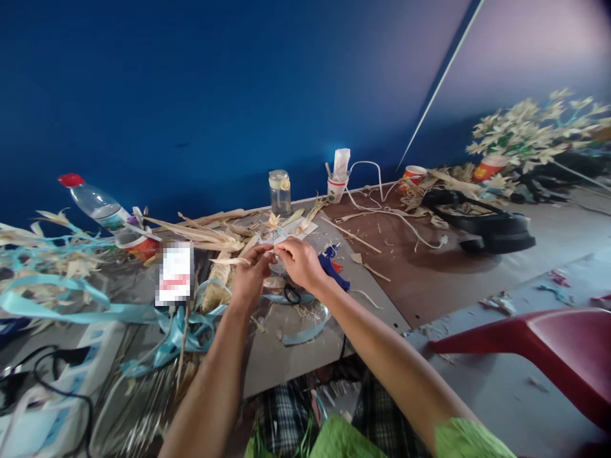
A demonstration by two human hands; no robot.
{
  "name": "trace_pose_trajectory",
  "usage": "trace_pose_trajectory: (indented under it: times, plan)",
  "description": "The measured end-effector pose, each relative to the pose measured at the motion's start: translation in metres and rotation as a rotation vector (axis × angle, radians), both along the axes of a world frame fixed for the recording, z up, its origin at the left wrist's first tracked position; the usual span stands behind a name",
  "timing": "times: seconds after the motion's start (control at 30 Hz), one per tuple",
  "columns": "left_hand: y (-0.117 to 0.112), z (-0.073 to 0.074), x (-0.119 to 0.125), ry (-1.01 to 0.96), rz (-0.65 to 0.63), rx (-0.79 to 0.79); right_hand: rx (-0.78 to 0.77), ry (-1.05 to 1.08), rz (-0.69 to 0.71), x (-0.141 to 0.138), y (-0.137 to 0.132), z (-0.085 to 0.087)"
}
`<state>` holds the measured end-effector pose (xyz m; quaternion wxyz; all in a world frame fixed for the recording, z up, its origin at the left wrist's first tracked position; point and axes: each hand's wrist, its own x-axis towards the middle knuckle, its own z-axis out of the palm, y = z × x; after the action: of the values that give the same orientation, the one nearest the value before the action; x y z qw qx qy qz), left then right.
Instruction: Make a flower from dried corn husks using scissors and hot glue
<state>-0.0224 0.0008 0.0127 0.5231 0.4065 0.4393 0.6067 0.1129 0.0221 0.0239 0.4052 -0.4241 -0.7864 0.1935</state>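
My left hand and my right hand meet over the grey work board, fingertips pinched together on a small pale strip of dried husk. Loose husk pieces lie just beyond my hands. A blue glue gun rests on the board right beside my right wrist. Black-handled scissors lie beneath my right hand. Light blue ribbon curls across the board to the left of my left forearm.
A glass jar, a paper cup and a tilted water bottle stand by the blue wall. White cable runs over the brown table. A black tray and husk flowers are at right. A red chair is near right.
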Motion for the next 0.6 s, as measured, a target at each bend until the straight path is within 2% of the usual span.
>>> trace_pose_trajectory:
  times: [0.1,0.27,0.43,0.6]
  plan:
    - [0.002,-0.003,0.0,0.047,0.021,-0.025,-0.082,0.148,0.016,-0.002,0.004,-0.009]
    - [0.005,-0.007,0.001,0.123,0.061,-0.068,-0.326,0.396,0.054,-0.005,0.011,-0.016]
    - [0.005,-0.009,0.003,0.267,0.139,-0.022,-0.499,0.468,0.078,-0.003,0.012,-0.016]
    - [0.002,-0.009,0.004,0.23,0.108,0.002,-0.674,0.607,0.168,-0.002,0.012,-0.017]
